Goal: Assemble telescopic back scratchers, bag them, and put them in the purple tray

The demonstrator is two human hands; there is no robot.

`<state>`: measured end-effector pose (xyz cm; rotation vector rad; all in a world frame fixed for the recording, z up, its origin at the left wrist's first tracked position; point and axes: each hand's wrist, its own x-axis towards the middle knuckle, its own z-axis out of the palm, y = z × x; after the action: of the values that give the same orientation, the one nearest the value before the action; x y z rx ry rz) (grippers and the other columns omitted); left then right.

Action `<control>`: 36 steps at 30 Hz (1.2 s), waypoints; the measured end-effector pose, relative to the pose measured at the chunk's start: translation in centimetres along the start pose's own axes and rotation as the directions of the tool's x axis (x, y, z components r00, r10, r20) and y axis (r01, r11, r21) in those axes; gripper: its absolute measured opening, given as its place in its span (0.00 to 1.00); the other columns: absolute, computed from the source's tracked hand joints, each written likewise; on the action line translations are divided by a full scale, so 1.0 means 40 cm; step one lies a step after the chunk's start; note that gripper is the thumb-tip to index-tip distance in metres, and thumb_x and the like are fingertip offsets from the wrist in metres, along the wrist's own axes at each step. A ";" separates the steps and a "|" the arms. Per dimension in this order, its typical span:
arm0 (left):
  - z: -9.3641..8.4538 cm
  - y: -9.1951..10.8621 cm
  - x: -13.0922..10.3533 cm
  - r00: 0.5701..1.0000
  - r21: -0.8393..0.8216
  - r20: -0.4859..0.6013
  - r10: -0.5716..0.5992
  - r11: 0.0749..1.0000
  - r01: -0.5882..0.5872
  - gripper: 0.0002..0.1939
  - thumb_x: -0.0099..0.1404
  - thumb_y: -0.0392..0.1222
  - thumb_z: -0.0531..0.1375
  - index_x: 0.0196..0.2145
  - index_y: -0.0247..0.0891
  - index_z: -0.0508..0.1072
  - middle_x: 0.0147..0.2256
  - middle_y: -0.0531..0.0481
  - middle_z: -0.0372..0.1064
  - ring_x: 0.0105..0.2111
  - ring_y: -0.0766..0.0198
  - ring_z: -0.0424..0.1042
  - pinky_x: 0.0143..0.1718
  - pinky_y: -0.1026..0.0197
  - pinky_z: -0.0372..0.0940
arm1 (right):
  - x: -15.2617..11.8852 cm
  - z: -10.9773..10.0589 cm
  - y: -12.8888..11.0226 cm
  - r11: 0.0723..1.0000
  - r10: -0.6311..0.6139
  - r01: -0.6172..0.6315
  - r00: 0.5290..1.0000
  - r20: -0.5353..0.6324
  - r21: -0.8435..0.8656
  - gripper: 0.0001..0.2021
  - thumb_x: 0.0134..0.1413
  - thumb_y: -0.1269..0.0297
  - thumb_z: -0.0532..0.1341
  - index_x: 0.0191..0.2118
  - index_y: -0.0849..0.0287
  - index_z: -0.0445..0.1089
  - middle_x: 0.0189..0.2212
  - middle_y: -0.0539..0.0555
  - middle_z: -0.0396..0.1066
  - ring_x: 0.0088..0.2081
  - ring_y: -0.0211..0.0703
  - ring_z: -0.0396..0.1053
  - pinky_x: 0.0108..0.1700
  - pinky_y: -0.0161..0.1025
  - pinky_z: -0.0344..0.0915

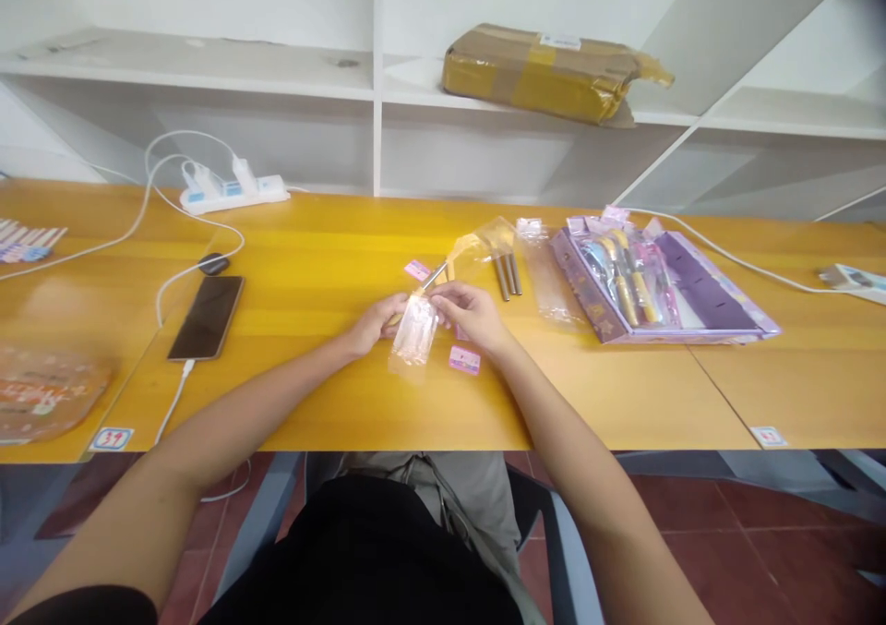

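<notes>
A small clear plastic bag (413, 331) hangs between my two hands over the table. My left hand (379, 323) is closed at the bag's upper left edge, and my right hand (472, 315) pinches near its upper right edge. Just above my fingers sticks out a slim item with a dark metallic handle (435, 276); its other end is hidden. Close to my right hand lie similar dark handles (508, 276) with yellowish ends, partly under clear plastic. A pink card (464, 360) rests below my right hand, and another pink card (416, 270) lies above my left hand.
At right stands an open purple box (601, 318) with bagged gold-handled items; a clear bag (550, 279) lies beside it. To the left are a phone (206, 318) on a charging cable and a white power strip (235, 194). A taped parcel (540, 71) sits on the shelf.
</notes>
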<state>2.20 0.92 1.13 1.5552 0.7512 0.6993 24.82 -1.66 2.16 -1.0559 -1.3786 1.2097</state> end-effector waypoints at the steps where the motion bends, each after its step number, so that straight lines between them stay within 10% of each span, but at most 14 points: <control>1: 0.002 0.002 0.000 1.000 0.000 -0.004 0.000 1.000 0.000 0.30 0.76 0.66 0.53 0.38 0.36 0.81 0.31 0.48 0.68 0.25 0.63 0.63 0.29 0.58 0.61 | -0.002 -0.003 -0.001 1.000 0.006 -0.006 1.000 -0.003 -0.016 0.23 0.55 0.42 0.75 0.43 0.57 0.77 0.24 0.48 0.74 0.24 0.38 0.69 0.26 0.37 0.67; 7: 0.006 0.013 -0.003 0.990 0.244 0.026 0.140 0.959 -0.142 0.18 0.65 0.58 0.69 0.39 0.39 0.84 0.48 0.43 0.76 0.50 0.51 0.76 0.56 0.53 0.68 | -0.002 -0.003 -0.007 0.998 0.011 -0.009 0.999 -0.036 0.055 0.25 0.54 0.40 0.76 0.39 0.53 0.68 0.27 0.46 0.74 0.23 0.37 0.69 0.24 0.36 0.66; 12: 0.002 0.008 -0.004 0.994 0.300 0.011 0.108 0.948 -0.107 0.16 0.69 0.55 0.67 0.40 0.40 0.86 0.42 0.46 0.74 0.49 0.52 0.75 0.58 0.51 0.67 | 0.007 0.009 0.012 0.967 0.078 -0.065 0.996 -0.042 0.248 0.31 0.53 0.30 0.72 0.41 0.51 0.62 0.31 0.45 0.75 0.24 0.38 0.72 0.24 0.36 0.67; 16: 0.004 0.012 -0.008 0.992 0.287 0.053 0.113 0.950 -0.123 0.14 0.68 0.53 0.68 0.40 0.41 0.86 0.46 0.45 0.75 0.49 0.53 0.76 0.59 0.50 0.67 | 0.003 0.026 0.025 0.995 0.079 -0.083 0.995 0.063 0.057 0.26 0.54 0.37 0.74 0.44 0.54 0.72 0.27 0.46 0.72 0.27 0.38 0.70 0.30 0.36 0.66; 20: 0.001 0.000 -0.004 0.993 0.106 0.019 0.115 0.988 -0.116 0.15 0.63 0.54 0.74 0.37 0.39 0.86 0.46 0.45 0.78 0.47 0.54 0.77 0.56 0.51 0.68 | 0.007 0.026 0.021 1.000 0.005 -0.006 0.999 -0.034 -0.020 0.24 0.56 0.37 0.72 0.42 0.54 0.74 0.35 0.52 0.76 0.37 0.44 0.73 0.40 0.40 0.72; 26: -0.021 -0.033 0.025 0.948 -0.458 -0.315 -0.041 0.881 -0.114 0.22 0.58 0.54 0.79 0.40 0.34 0.83 0.40 0.45 0.81 0.34 0.65 0.74 0.42 0.58 0.70 | 0.002 -0.018 0.000 0.986 -0.092 0.131 0.945 -0.313 0.106 0.21 0.66 0.36 0.61 0.42 0.50 0.66 0.37 0.52 0.71 0.39 0.45 0.73 0.41 0.41 0.74; 31: -0.047 -0.028 0.040 0.870 -0.551 -0.485 -0.092 0.804 -0.222 0.16 0.61 0.48 0.78 0.37 0.34 0.80 0.39 0.48 0.79 0.34 0.69 0.74 0.39 0.63 0.70 | -0.040 -0.033 -0.012 1.000 -0.012 0.011 0.999 0.038 0.027 0.21 0.66 0.38 0.64 0.41 0.53 0.74 0.22 0.44 0.55 0.21 0.37 0.52 0.24 0.37 0.53; 36: -0.074 -0.023 0.053 0.827 -0.578 -0.549 -0.118 0.768 -0.275 0.13 0.66 0.44 0.74 0.34 0.35 0.77 0.34 0.51 0.77 0.31 0.72 0.73 0.35 0.66 0.69 | -0.063 -0.042 -0.031 0.979 0.130 -0.059 0.918 0.376 -0.193 0.25 0.70 0.39 0.61 0.44 0.60 0.80 0.18 0.42 0.54 0.20 0.34 0.50 0.25 0.35 0.49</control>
<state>1.08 4.46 0.57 0.7359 0.7525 1.3606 26.83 -4.07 3.10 -1.0518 -1.7849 1.4434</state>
